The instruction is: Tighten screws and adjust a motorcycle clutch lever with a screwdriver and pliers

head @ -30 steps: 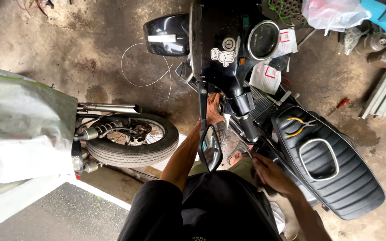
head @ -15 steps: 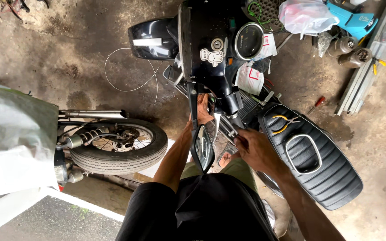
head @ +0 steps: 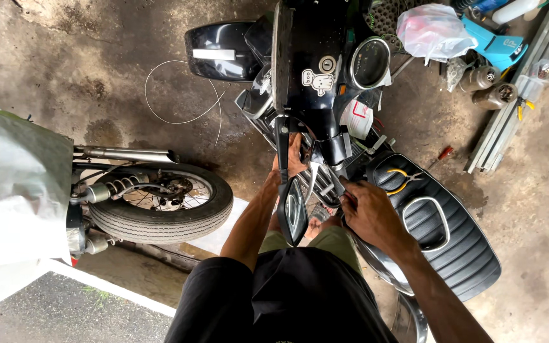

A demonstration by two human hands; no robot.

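A black motorcycle (head: 325, 57) stands in front of me, seen from above, with its round gauge (head: 370, 62) and black seat (head: 443, 238). My left hand (head: 292, 160) is closed around the left handlebar grip, just beside the mirror stem. The mirror (head: 292, 211) hangs below that hand. My right hand (head: 366, 213) pinches a thin metal cable or small part (head: 332, 181) by the bike's frame, next to the seat's front end. Yellow-handled pliers (head: 398, 179) lie on the seat just right of my right hand.
The rear wheel (head: 160, 200) of a covered second bike stands at the left. A loop of thin wire (head: 179, 92) lies on the concrete floor. A red screwdriver (head: 441, 155), metal rails (head: 522, 95), a plastic bag (head: 433, 28) and cans sit at the upper right.
The view has shifted slightly. My right hand has moved up and left from the seat toward the frame and now pinches the thin part. My left hand stays on the handlebar.
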